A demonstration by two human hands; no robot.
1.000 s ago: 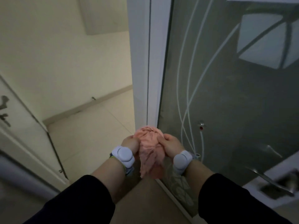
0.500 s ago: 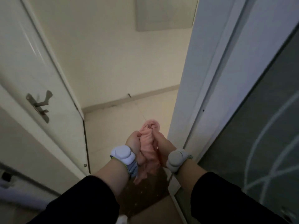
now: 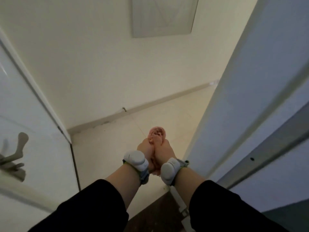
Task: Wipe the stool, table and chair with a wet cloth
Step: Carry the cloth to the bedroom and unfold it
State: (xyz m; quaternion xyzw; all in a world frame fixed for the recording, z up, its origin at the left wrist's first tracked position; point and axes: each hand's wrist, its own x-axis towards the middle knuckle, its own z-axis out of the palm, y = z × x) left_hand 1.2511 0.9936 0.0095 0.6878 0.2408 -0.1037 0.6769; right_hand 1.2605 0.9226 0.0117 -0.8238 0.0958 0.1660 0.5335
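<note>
- Cloth (image 3: 156,135): pink, bunched into a tight roll. It is held in the air in front of the person, above the pale floor (image 3: 107,148), near the middle of the head view.
- The upper end of the cloth sticks out beyond the knuckles as a rounded wad. A lower fold shows between the two wrists.
- Left hand (image 3: 145,149): back of the hand toward the camera, fingers curled round the left side of the cloth and clamped on it. The fingertips lie on the far side, out of sight.
- Right hand (image 3: 166,152): same posture on the right side of the cloth, fingers wrapped and gripping. The two hands touch each other along the roll.
- Wrist units: a white rounded unit is strapped on each wrist, left (image 3: 135,159) and right (image 3: 169,169).
- Sleeves: black, ending at mid-forearm, left (image 3: 93,206) and right (image 3: 225,206). The forearms converge toward the cloth.
- Left of view: white door (image 3: 33,131) with a lever handle (image 3: 15,154), blurred.
- Right of view: pale door frame (image 3: 242,97) running diagonally from the top edge down toward the right forearm.
- Ahead: cream wall (image 3: 83,56) with a grey rectangular panel (image 3: 162,15) high on it. A skirting (image 3: 150,104) runs where the wall meets the floor.
- Bottom of view: dark brown strip (image 3: 155,213) between the forearms, beside the foot of the door frame. Its material cannot be told.
</note>
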